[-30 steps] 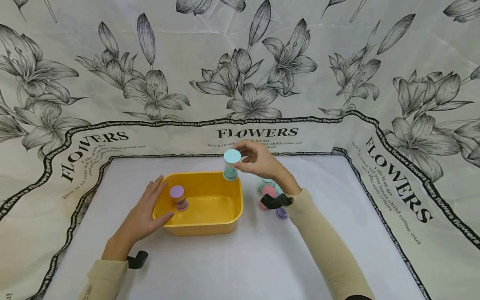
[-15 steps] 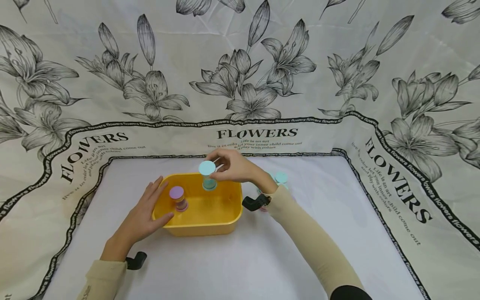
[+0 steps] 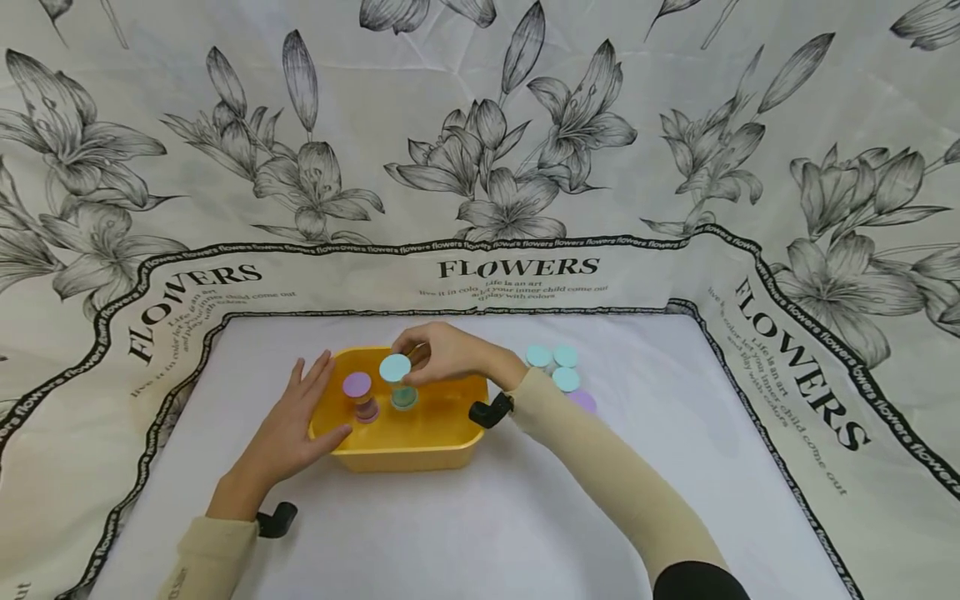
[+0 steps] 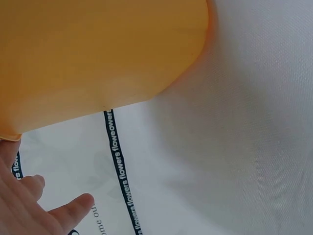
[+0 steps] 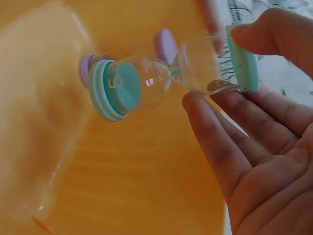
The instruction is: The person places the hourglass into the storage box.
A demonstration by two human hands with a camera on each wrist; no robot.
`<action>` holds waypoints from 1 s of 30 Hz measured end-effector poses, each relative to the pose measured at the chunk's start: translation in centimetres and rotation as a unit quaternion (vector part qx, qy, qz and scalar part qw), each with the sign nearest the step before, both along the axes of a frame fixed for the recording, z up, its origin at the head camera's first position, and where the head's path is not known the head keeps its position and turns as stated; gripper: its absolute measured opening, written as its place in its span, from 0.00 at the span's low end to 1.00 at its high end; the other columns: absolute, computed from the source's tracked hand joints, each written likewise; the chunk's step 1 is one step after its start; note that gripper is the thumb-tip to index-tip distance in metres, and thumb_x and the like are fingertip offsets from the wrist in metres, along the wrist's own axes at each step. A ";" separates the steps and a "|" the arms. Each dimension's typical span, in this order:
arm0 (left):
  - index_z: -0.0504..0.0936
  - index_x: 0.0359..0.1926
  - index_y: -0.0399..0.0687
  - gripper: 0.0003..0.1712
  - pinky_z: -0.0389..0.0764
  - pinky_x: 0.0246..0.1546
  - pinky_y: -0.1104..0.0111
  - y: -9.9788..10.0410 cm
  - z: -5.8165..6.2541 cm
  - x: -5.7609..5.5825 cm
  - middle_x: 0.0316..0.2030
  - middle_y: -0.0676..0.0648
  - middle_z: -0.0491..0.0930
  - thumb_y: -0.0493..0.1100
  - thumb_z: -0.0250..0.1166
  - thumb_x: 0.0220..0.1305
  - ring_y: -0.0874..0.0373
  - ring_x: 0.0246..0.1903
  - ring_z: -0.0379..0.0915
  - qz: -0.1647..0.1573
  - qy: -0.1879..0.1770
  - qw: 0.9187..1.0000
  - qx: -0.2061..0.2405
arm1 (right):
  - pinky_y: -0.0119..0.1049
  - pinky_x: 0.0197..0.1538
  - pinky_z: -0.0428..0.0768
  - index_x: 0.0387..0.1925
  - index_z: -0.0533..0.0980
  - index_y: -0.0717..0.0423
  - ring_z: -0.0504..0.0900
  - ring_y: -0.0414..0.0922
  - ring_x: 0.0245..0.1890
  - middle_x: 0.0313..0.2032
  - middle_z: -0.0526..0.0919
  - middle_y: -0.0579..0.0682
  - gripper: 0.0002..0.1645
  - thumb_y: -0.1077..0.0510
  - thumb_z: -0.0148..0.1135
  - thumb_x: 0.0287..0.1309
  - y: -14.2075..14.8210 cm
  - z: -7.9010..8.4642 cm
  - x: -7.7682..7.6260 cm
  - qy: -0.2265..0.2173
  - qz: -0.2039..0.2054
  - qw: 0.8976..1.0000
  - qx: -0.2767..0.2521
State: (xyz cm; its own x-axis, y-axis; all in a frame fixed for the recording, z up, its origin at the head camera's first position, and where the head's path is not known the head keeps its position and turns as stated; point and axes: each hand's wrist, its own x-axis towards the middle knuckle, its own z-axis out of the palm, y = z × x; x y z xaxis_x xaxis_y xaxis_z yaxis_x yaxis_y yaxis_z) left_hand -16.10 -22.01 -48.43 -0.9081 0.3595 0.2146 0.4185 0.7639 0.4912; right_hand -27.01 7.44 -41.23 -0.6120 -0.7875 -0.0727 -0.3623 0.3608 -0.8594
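My right hand (image 3: 450, 352) pinches a mint-green sand timer (image 3: 395, 369) by its upper end, inside the yellow tub (image 3: 408, 460). In the right wrist view, the thumb presses on the upper cap and fingertips touch the clear glass (image 5: 151, 81); green sand fills the lower bulb, marked 5. To its left in the tub stands a purple sand timer (image 3: 357, 386), partly hidden behind the green one in the right wrist view. My left hand (image 3: 281, 437) rests at the tub's left rim, fingers spread and fairly straight, thumb lying over the near-left edge.
Right of the tub stand several more sand timers with mint-green caps (image 3: 566, 380) and a purple cap (image 3: 582, 402), partly covered by the right sleeve (image 3: 585, 450). A white cloth (image 3: 450, 533) with a black-lettered border lies beneath. Flower-printed fabric (image 3: 510, 167) rises behind.
The right hand has carried the green sand timer leftward and down, from the tub's right back corner to beside the purple one. The left hand has stayed at the rim.
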 end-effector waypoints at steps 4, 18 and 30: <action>0.47 0.83 0.50 0.58 0.55 0.68 0.26 0.0 0.0 0.0 0.83 0.46 0.46 0.58 0.69 0.62 0.29 0.80 0.34 0.003 0.004 1.000 -0.001 | 0.28 0.55 0.84 0.53 0.81 0.58 0.86 0.39 0.48 0.49 0.88 0.50 0.23 0.58 0.75 0.56 -1.1 -1.0 -0.3 0.040 0.031 0.998 0.031; 0.50 0.82 0.47 0.57 0.57 0.67 0.25 0.1 -0.2 -0.1 0.82 0.45 0.48 0.58 0.69 0.61 0.29 0.80 0.33 -0.003 0.020 1.000 0.000 | 0.25 0.55 0.82 0.55 0.81 0.60 0.87 0.43 0.52 0.51 0.88 0.52 0.23 0.59 0.74 0.57 -3.2 -2.5 -0.3 0.098 0.044 0.987 0.122; 0.50 0.83 0.48 0.57 0.55 0.68 0.25 0.3 0.1 0.1 0.82 0.44 0.48 0.57 0.70 0.61 0.30 0.80 0.32 0.003 0.005 1.000 0.004 | 0.30 0.58 0.82 0.57 0.80 0.61 0.85 0.47 0.55 0.54 0.87 0.53 0.22 0.64 0.71 0.61 -3.8 -2.2 0.1 0.107 0.038 0.981 0.158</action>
State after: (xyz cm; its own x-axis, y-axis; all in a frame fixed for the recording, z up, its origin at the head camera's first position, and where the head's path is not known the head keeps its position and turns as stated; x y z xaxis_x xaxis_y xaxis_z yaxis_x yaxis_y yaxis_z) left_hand -16.04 -21.73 -48.29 -0.9078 0.3531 0.2262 0.4193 0.7620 0.4934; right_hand -26.93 3.69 -43.43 -0.5809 -0.7901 -0.1959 -0.5581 0.5617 -0.6107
